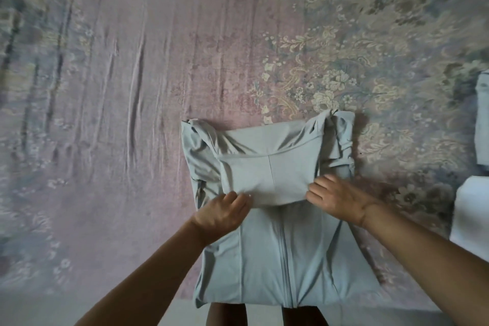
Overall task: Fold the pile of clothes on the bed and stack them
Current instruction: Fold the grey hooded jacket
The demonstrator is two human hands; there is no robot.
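While the left hand (223, 213) pinches the folded hood (264, 180) of the pale-blue jacket (264, 259), the right hand (337, 200) grips its other corner

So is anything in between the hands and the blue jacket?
No, nothing. The left hand and right hand both rest right on the jacket, holding the edge of its folded-down flap.
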